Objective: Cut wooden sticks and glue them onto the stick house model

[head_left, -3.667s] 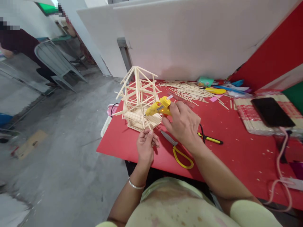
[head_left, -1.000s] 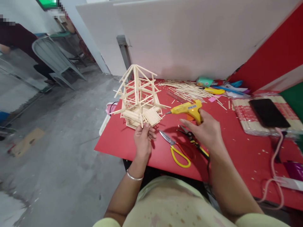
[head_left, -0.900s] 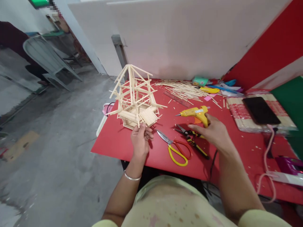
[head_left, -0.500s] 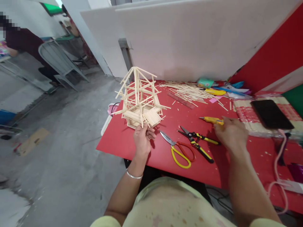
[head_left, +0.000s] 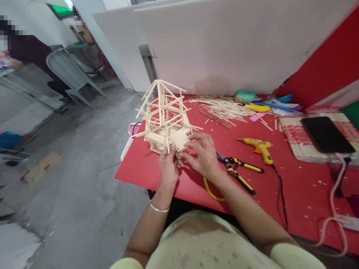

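Note:
A small house frame of pale wooden sticks (head_left: 164,117) stands near the left end of the red table (head_left: 280,179). My left hand (head_left: 168,168) pinches a stick panel (head_left: 179,139) at the frame's near corner. My right hand (head_left: 203,155) has its fingers spread, and its fingertips touch the same panel from the right. The yellow glue gun (head_left: 259,147) lies on the table to the right, away from both hands.
Yellow-handled scissors (head_left: 210,188) lie partly under my right wrist, with black-and-yellow cutters (head_left: 239,173) beside them. Loose sticks (head_left: 224,108) are spread at the back. A black phone (head_left: 327,134) rests on stick packs at the right. A grey chair (head_left: 71,76) and a person stand far left.
My right hand laid the glue gun down on the table at the right and came back left to the stick panel. My left hand has kept its hold.

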### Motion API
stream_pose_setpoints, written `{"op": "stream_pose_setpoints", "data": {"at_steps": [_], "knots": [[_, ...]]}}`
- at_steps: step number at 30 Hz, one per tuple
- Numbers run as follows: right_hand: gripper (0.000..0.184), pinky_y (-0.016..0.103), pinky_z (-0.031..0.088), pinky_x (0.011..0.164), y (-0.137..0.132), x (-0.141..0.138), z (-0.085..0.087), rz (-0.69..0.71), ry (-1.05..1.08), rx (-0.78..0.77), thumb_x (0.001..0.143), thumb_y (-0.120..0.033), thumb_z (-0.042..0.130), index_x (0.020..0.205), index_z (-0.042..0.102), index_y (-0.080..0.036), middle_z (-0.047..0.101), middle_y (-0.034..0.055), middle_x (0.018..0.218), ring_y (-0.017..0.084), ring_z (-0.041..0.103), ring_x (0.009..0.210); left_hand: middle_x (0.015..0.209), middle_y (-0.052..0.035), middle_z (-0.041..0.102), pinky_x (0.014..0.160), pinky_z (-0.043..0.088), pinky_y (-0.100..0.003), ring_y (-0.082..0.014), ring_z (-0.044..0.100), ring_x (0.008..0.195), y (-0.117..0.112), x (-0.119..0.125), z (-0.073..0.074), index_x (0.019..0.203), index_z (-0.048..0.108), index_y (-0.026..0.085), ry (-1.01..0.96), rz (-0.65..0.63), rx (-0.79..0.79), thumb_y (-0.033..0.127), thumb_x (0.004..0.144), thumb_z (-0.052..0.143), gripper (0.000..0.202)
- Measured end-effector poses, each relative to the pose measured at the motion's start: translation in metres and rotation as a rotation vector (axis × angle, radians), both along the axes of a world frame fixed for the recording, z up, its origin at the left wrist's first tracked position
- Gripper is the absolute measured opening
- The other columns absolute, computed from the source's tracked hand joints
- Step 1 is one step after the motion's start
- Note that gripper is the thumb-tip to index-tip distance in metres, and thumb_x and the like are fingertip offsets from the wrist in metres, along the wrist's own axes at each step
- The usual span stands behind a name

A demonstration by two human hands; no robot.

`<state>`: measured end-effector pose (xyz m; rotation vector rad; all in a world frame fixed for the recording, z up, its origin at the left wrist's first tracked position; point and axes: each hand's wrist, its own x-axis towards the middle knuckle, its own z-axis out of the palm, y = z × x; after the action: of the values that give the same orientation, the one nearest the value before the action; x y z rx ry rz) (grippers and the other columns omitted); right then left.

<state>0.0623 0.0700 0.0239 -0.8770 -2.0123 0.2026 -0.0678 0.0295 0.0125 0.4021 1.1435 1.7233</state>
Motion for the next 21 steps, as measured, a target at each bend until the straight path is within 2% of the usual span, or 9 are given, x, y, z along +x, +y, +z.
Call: {"op": "stream_pose_setpoints", "data": {"at_steps": [10, 21], "knots": [[0.021, 0.047, 0.040, 0.100, 0.010, -0.005, -0.006, 0.013, 0.004, -0.022, 0.085, -0.037, 0.067, 0.102, 0.061, -0.026, 0.057, 0.0081, 0.117, 0.027, 0.049, 0.119, 0.050, 0.0062, 0.054, 0.035, 0.028, -0.015, -0.0043, 0.043, 0.036, 0.004, 0.004, 0.000, 0.076, 0.058, 0.016, -0.032, 0.033, -0.026, 0.037, 0.073, 0.077, 0.029], [0.020, 0.046, 0.042, 0.099, 0.012, -0.005, -0.010, 0.036, 0.028, -0.018, 0.085, -0.036, 0.068, 0.101, 0.062, -0.026, 0.059, 0.0078, 0.115, 0.026, 0.051, 0.117, 0.049, 0.0065, 0.053, 0.035, 0.028, -0.015, -0.0049, 0.043, 0.036, 0.005, 0.004, 0.000, 0.075, 0.058, 0.017, -0.016, 0.026, -0.043, 0.039, 0.072, 0.076, 0.029]]}}
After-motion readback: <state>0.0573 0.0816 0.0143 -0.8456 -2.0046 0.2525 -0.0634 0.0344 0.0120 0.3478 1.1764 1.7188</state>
